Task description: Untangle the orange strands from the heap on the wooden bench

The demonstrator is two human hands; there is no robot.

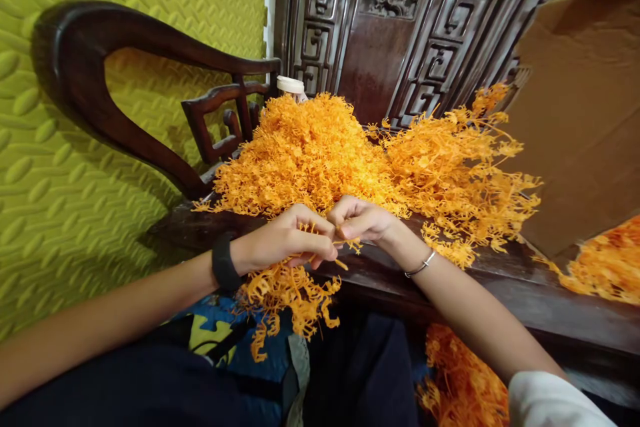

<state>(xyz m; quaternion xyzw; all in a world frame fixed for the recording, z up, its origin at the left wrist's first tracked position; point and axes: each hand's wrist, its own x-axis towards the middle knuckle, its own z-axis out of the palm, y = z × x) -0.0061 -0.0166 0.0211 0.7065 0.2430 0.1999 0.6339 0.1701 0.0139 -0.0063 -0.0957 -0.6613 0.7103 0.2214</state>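
My left hand (300, 237), with a black band at the wrist, is closed around thin stems of orange artificial flower sprigs (295, 297). Their frilly heads hang below the palm, over my lap. Close beside it, my right hand (363, 219) pinches a small orange piece between thumb and fingers; the fingertips of both hands nearly meet. Just behind the hands rises a big heap of loose orange flower pieces (310, 153) on the dark wooden bench (380, 273). To its right lies a pile of branched orange sprigs (450, 173).
A curved dark wooden armrest (140, 27) stands at left before the yellow-green textured wall (30, 213). Behind the heap are a white-lidded container (290, 85) and a carved backrest (380, 60). Brown cardboard (585, 127) leans at right. More orange flowers (465, 373) lie below the bench edge.
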